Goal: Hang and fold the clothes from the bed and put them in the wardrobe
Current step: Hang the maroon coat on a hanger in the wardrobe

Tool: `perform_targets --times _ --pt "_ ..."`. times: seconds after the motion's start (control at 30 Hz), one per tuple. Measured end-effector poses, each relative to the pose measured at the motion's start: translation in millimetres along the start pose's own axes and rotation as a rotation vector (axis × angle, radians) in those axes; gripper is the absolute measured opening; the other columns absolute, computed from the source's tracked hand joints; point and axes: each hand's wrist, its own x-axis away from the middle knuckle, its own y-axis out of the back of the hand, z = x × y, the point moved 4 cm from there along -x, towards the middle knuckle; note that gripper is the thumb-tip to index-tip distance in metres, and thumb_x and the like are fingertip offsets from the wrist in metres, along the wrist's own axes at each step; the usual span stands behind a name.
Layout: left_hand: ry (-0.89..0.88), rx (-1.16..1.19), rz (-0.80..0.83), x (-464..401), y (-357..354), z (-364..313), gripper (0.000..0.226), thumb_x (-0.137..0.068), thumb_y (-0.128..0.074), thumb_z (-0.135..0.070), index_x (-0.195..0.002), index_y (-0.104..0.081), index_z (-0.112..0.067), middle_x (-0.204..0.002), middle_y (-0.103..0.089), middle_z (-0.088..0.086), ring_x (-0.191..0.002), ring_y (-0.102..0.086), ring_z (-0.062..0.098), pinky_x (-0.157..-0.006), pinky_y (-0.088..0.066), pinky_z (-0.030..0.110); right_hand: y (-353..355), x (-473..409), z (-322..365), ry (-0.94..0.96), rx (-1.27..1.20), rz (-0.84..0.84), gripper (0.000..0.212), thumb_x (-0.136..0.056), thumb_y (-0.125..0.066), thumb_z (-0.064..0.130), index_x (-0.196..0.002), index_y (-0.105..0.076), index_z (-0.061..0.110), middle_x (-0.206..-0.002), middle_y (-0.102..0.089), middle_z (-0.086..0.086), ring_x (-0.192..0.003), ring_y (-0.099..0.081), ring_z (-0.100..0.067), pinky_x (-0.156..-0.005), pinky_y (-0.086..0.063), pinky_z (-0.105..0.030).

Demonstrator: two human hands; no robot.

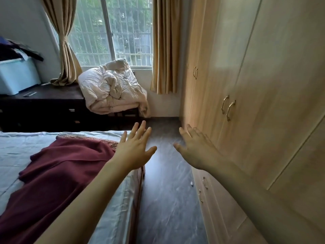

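Observation:
A dark red garment [58, 175] lies spread on the bed [15, 148], which has a pale blue sheet, at the lower left. My left hand [135, 148] is stretched out with straight, spread fingers above the bed's right edge, holding nothing. My right hand [195, 148] reaches forward, fingers straight and empty, just in front of the light wooden wardrobe [263, 95] on the right. The wardrobe's doors are closed, with brass handles [227, 107] at the middle pair.
A narrow strip of dark floor [167, 191] runs between bed and wardrobe. A crumpled cream duvet [112, 88] sits on a chair under the window. A dark dresser [44, 106] at the left carries a pale blue box [17, 76] with dark clothes on top. Low wardrobe drawers [204, 187] have small handles.

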Motion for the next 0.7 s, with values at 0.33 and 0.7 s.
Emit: perform_targets --times 0.33,0.7 --pt "-0.01 0.033 -0.03 -153 -11 85 0.07 -0.097 -0.029 -0.057 -0.155 0.0 -0.028 -0.161 0.015 -0.007 -0.148 0.015 0.013 -0.121 -0.001 0.048 -11 -181 18 0.029 0.051 -0.054 0.067 -0.098 -0.03 0.056 -0.155 -0.008 0.027 -0.163 0.0 0.0 -0.15 -0.003 -0.022 -0.121 -0.011 -0.044" --pt "-0.058 0.038 -0.02 -301 -36 105 0.073 -0.097 -0.027 -0.059 -0.154 0.005 -0.027 -0.161 0.014 -0.006 -0.147 0.017 0.012 -0.121 0.003 0.043 -24 -329 -27 -0.005 0.025 0.008 0.063 -0.097 -0.026 0.059 -0.153 -0.017 0.03 -0.162 -0.011 0.0 -0.148 -0.012 -0.02 -0.119 -0.014 -0.048"
